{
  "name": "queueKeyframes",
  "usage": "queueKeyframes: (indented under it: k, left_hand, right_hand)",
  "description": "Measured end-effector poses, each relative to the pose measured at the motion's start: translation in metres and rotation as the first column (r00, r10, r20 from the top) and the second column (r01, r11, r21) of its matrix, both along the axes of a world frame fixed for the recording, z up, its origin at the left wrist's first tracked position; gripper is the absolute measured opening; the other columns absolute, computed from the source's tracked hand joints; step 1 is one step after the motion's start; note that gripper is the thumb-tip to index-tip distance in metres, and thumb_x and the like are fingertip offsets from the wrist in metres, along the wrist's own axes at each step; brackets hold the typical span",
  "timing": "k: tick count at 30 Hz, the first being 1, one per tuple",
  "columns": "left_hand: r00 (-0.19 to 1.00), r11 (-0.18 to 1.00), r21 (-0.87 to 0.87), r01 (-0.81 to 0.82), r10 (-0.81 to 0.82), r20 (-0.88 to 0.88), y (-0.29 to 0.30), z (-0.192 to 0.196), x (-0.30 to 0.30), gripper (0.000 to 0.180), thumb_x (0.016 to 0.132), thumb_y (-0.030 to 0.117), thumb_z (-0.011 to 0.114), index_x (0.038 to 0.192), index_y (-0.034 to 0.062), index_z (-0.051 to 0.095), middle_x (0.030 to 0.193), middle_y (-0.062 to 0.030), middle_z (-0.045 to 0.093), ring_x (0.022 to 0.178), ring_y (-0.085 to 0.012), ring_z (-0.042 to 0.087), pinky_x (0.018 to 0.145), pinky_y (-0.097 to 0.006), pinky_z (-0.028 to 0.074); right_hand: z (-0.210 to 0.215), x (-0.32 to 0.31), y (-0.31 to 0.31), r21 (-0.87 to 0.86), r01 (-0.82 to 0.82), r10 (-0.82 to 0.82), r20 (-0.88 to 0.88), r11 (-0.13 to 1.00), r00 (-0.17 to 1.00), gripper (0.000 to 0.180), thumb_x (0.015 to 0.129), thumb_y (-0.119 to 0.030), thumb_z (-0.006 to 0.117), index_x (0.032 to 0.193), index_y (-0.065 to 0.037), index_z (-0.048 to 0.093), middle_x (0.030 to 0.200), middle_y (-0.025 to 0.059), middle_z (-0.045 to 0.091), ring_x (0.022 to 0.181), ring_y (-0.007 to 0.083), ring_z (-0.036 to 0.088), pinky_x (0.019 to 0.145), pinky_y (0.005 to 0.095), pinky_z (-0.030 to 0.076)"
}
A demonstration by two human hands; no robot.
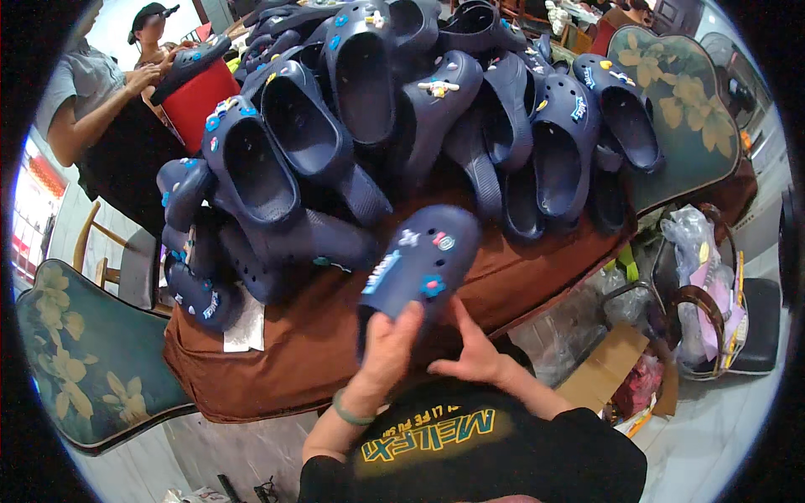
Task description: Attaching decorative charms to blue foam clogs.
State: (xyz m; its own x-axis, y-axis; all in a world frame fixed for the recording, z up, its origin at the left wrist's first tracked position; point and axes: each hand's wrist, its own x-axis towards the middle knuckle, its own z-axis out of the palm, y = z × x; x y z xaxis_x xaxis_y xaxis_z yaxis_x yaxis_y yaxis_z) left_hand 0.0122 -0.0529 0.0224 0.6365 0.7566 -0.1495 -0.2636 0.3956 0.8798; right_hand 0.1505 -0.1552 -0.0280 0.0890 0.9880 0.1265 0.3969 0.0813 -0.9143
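Observation:
A navy clog (428, 260), slightly smeared by motion, is held over the near edge of the brown-covered table. Its toe points away from me; a blue flower charm, a pale round charm and a blue-and-white tag sit on its top. My left hand (387, 348) grips it near the opening, thumb on top, the other fingers hidden underneath. Close by the clog's right side is my right hand (476, 352), its thumb spread away from the fingers. Those fingertips reach the clog's edge, and whether they press on it is unclear. Beyond lies a big heap of similar navy clogs (365, 92).
The brown table cover (277, 369) hangs over the near edge. White paper (246, 325) lies under a clog at left. Floral-backed chairs (92, 360) stand on both sides. At right are a cardboard box (608, 365) and a bag (700, 293). Two people stand far left by a red container (201, 105).

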Motion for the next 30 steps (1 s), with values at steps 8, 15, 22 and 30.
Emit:
queueKeyframes:
  k: [8,15,22,30]
  left_hand:
    - [0.757,0.653,0.412,0.635,-0.632,-0.166,-0.006,0.020,0.031,0.057,0.086,0.010,0.064,0.136,-0.0037,0.039,0.136,-0.0122,0.045,0.127,-0.0221,0.042,0.106,-0.034,0.033]
    - [0.998,0.562,0.824,0.069,-0.031,-0.062,0.001,0.018,0.026,0.036,0.085,0.004,0.065,0.120,0.0007,0.058,0.117,-0.0123,0.061,0.118,-0.0252,0.053,0.091,-0.032,0.048]
    - [0.989,0.783,0.605,0.145,-0.099,-0.109,0.046,-0.001,0.050,0.034,0.091,0.011,0.059,0.122,-0.0014,0.055,0.119,-0.0123,0.060,0.108,-0.0193,0.057,0.092,-0.032,0.046]
    - [0.937,0.296,0.950,-0.096,0.349,-0.014,0.140,0.034,0.113,0.043,0.087,0.016,0.062,0.124,-0.0019,0.051,0.124,-0.0186,0.055,0.113,-0.0299,0.053,0.096,-0.035,0.042]
  right_hand:
    - [-0.003,0.027,-0.009,0.140,0.253,-0.204,-0.295,0.957,0.934,0.064,0.079,-0.004,0.067,0.135,-0.004,0.036,0.126,0.0102,0.049,0.116,0.0203,0.049,0.099,0.0389,0.041]
    - [0.119,0.138,0.064,0.368,0.540,-0.461,-0.286,0.757,0.840,0.069,0.083,-0.002,0.054,0.145,0.003,0.025,0.145,0.0133,0.034,0.133,0.0234,0.033,0.111,0.0329,0.023]
    - [0.166,0.281,0.175,0.472,0.686,-0.827,0.216,0.554,0.520,0.073,0.086,-0.031,0.060,0.144,-0.002,0.025,0.142,0.0253,0.033,0.132,0.0376,0.033,0.109,0.0420,0.028]
    - [0.135,0.321,0.186,0.419,0.713,-0.824,0.351,0.563,0.445,0.083,0.085,-0.043,0.061,0.146,-0.003,0.020,0.144,0.0282,0.027,0.133,0.0427,0.027,0.110,0.0463,0.023]
